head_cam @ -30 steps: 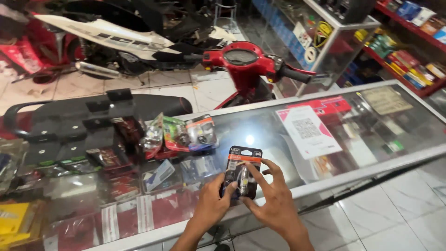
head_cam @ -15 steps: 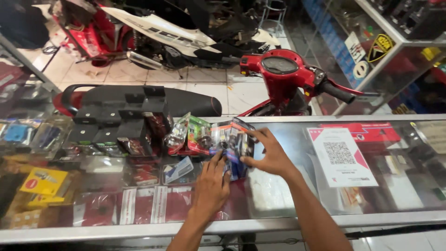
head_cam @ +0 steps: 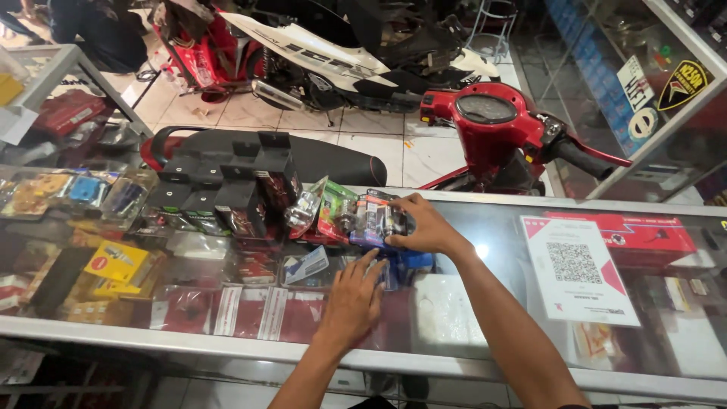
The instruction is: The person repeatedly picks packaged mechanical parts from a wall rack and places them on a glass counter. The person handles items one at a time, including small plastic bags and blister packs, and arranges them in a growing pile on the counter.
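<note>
1. Your right hand (head_cam: 428,227) is out over the middle of the glass worktop (head_cam: 500,250), toward its far edge, with its grip closed on a small blister pack (head_cam: 376,218): thumb on the near side, fingers curled over the top.
2. That pack sits at the right end of a little row of similar packs (head_cam: 333,212) propped up along the far edge of the worktop. It touches the one next to it, so it's basically part of the row.
3. Your left hand (head_cam: 354,303) is lower down, nearer the front edge, fingers spread and pointing at the packs. The fingertips rest on the glass or just above it, can't tell which. It isn't holding anything.
4. Just left of the row there's a cluster of black boxes (head_cam: 227,197) standing on the worktop, and further left some clear packets (head_cam: 83,193) toward the left end.
5. To the right of your right arm a white card with a square code (head_cam: 579,269) lies flat on the glass, well apart from the packs.
6. Under the glass you can see shelves of stock, including a yellow box (head_cam: 117,261) on the left.
7. Beyond the far edge: a black seat (head_cam: 333,159) right behind the boxes, and a red scooter (head_cam: 500,129) on the tiled floor.
</note>
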